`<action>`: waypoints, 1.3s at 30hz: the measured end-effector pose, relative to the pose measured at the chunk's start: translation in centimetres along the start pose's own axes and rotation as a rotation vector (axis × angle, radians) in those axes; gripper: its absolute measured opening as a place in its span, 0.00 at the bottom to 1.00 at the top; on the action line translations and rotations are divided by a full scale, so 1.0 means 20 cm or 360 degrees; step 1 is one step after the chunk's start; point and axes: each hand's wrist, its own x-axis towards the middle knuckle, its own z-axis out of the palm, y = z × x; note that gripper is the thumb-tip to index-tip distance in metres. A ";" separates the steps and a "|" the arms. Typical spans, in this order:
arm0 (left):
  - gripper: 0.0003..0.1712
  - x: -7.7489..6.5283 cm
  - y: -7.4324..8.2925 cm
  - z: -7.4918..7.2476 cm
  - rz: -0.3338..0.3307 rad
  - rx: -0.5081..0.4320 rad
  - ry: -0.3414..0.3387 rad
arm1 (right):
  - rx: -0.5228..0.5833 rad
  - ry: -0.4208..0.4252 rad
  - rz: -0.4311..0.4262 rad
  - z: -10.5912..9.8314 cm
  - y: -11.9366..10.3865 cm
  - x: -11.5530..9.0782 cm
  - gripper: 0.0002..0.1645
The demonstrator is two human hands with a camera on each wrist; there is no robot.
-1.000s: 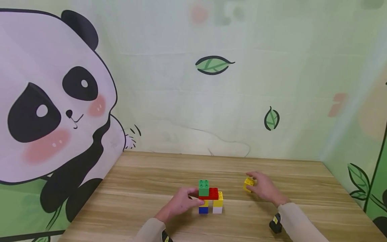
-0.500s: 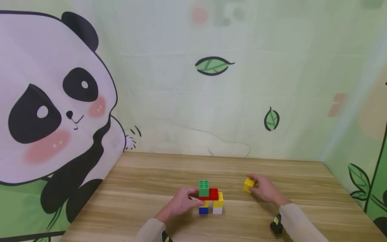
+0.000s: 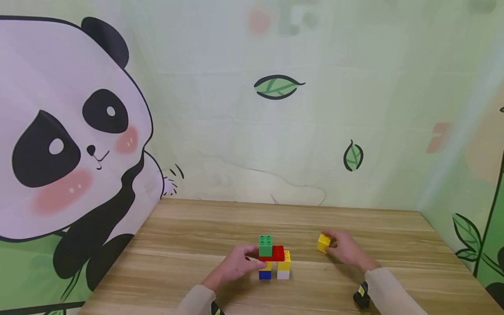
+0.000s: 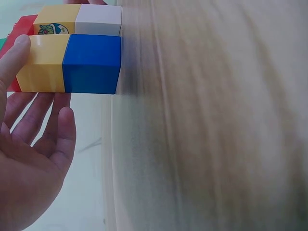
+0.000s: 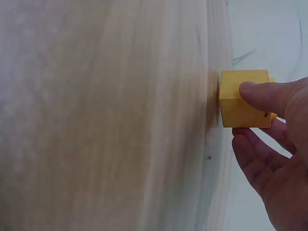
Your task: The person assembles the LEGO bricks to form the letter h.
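In the head view, a small toy brick structure stands on the wooden table. A green brick [image 3: 265, 246] sits on the left end of a red brick [image 3: 278, 253]. Beneath it are two columns: yellow over blue brick [image 4: 92, 63] and a yellow brick [image 3: 284, 262] over a white brick [image 3: 283, 274]. My left hand [image 3: 237, 263] holds the left column, its thumb on the yellow brick [image 4: 45, 67] and fingers behind. To the right, my right hand [image 3: 347, 250] pinches a separate yellow brick [image 5: 245, 103] between thumb and fingers; its studs face up, and it is at or close to the tabletop.
The wooden table [image 3: 197, 245] meets a pale wall cloth [image 3: 220, 144] at the back. A large printed panda [image 3: 78, 131] fills the left side. A black wrist device [image 3: 361, 295] is on the right sleeve.
My right hand has shifted slightly toward me, and its fingers have closed in on the yellow brick. The left hand and the brick structure look unmoved.
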 end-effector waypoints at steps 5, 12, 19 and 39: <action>0.18 0.00 0.00 0.00 -0.0015 0.0009 0.0005 | 0.0023 -0.0024 0.0052 0.00 -0.02 -0.01 0.28; 0.17 0.01 -0.01 0.01 -0.0035 -0.0016 0.0016 | 0.0019 -0.0018 -0.0004 -0.02 -0.08 -0.03 0.27; 0.18 0.00 0.00 0.01 -0.0042 -0.0010 0.0012 | -0.0014 -0.0009 -0.0103 -0.03 -0.17 -0.04 0.27; 0.18 -0.01 0.01 0.00 -0.0020 -0.0019 0.0003 | -0.0055 -0.0030 -0.0280 -0.06 -0.37 -0.06 0.28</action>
